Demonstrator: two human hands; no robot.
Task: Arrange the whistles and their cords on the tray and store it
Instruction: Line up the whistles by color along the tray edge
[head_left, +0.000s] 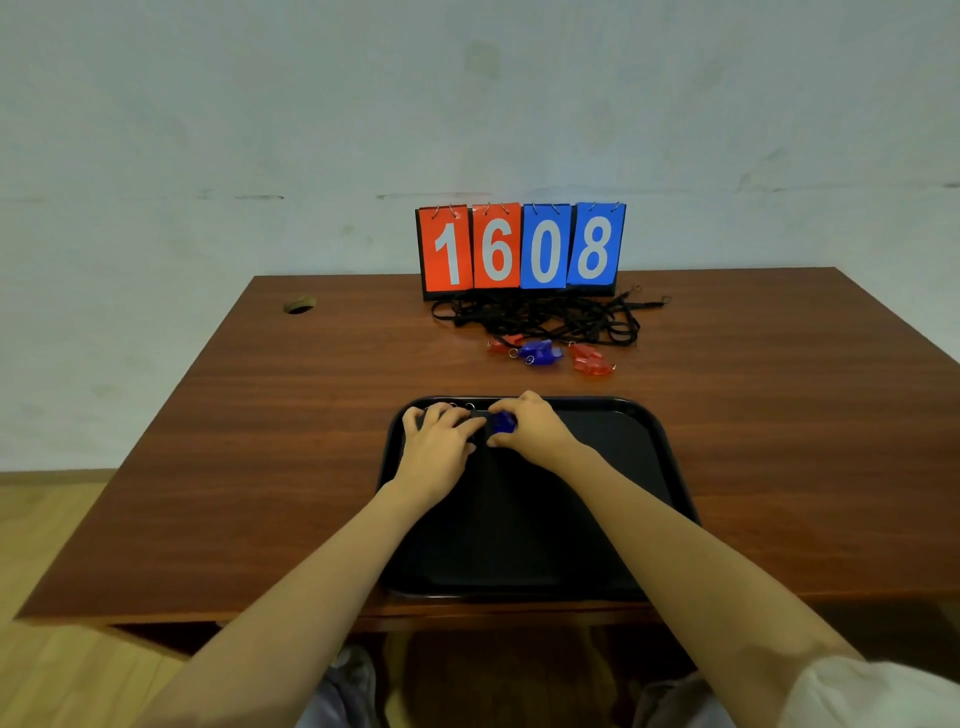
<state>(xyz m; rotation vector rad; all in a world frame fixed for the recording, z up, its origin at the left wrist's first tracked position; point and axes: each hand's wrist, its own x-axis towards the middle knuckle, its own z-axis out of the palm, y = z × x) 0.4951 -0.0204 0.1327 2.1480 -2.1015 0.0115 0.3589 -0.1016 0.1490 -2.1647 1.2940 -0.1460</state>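
A black tray lies on the near part of the brown table. Both my hands rest over its far left corner. My right hand pinches a blue whistle. My left hand lies flat beside it, covering something dark; two small metal rings show just beyond its fingers. Farther back, a tangle of black cords lies on the table. In front of the cords sit a blue whistle, a red whistle to its left and red whistles to its right.
A flip scoreboard reading 1608 stands at the table's far edge, behind the cords. A round cable hole is at the far left of the table. A pale wall rises behind; wooden floor shows at left.
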